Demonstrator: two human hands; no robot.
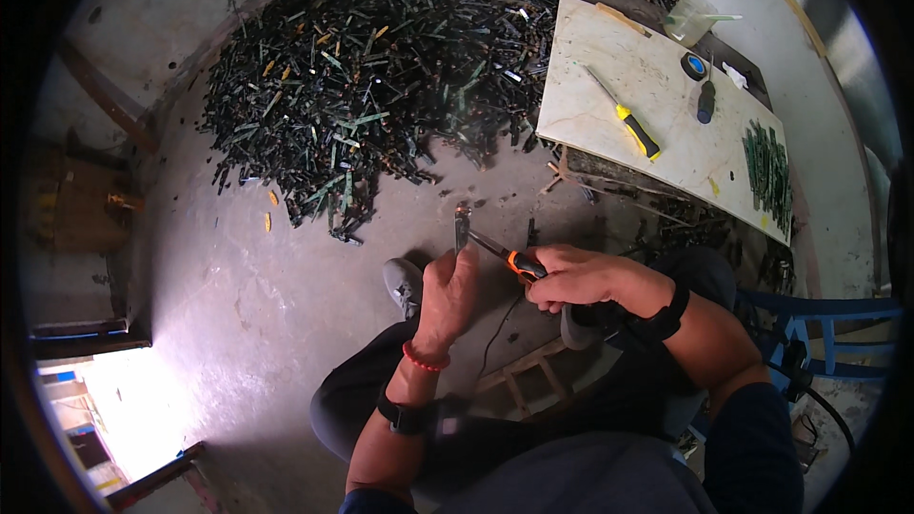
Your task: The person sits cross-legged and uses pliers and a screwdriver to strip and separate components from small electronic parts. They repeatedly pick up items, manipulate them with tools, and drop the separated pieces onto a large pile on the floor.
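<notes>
My left hand (pixel 447 295) grips a narrow dark circuit board strip (pixel 462 228) between thumb and fingers, its upper end pointing away from me. My right hand (pixel 581 276) is wrapped round the orange-and-black handle of what looks like a soldering iron (pixel 522 264). Its metal shaft slants up and left, the tip at or very near the strip; whether they touch I cannot tell. A thin dark cord (pixel 495 338) hangs below the handle. Faint haze shows beyond the strip, before a large heap of similar dark and green strips (pixel 352 86) on the floor.
On my right a low white board (pixel 609 48) carries a yellow-and-black screwdriver (pixel 630 124), a dark-handled screwdriver (pixel 705 103), a tape roll (pixel 693 66) and a row of green strips (pixel 766 171). A translucent cup (pixel 688 21) stands at its far edge. A blue stool (pixel 828 328) is at right.
</notes>
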